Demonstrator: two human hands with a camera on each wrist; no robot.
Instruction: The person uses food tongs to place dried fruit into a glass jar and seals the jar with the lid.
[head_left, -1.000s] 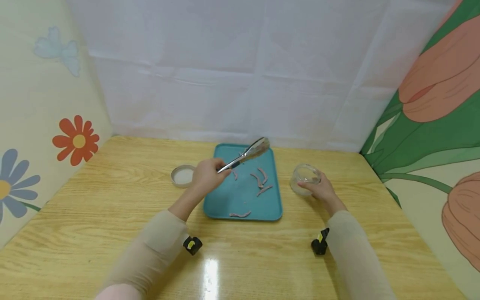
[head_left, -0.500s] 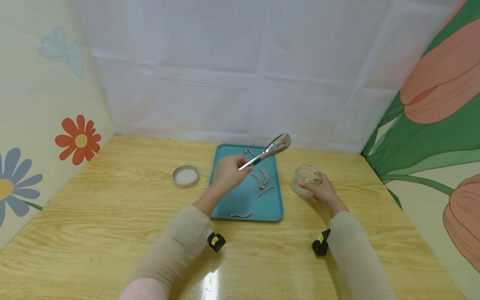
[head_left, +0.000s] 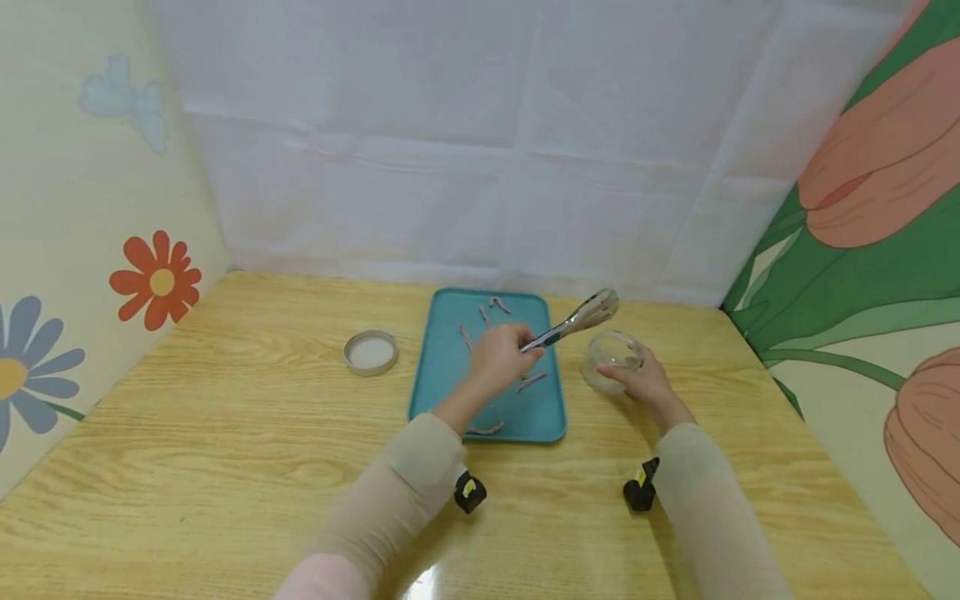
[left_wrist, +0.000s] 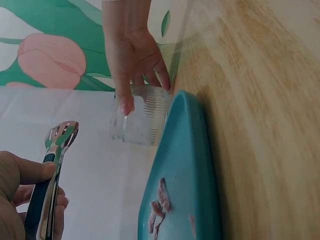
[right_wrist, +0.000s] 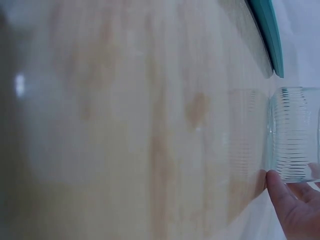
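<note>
My left hand (head_left: pixel 501 357) grips metal tongs (head_left: pixel 577 318) by their dark-sided handles, above the right side of the teal tray (head_left: pixel 442 392). The tongs' tips reach past the tray's edge, level with the back of a clear glass jar (head_left: pixel 597 377). Their arms lie close together in the left wrist view; I cannot tell whether anything is between the tips. My right hand (head_left: pixel 647 382) holds the jar from its right side, thumb at the front. The ribbed jar wall (right_wrist: pixel 291 135) stands upright on the table. Several thin pinkish strips (head_left: pixel 532 382) lie scattered on the tray, some hidden behind my left hand.
A round, shallow lid (head_left: pixel 371 353) with a white inside lies left of the tray on the wooden table (head_left: pixel 247 400). A white cloth (head_left: pixel 465 167) hangs along the table's back edge. Painted flower panels (head_left: pixel 885 167) stand on both sides.
My left hand has carried the tongs rightward across the tray, from its left side to near the jar. More of the strips at the back left now show. My right hand and the jar stay put.
</note>
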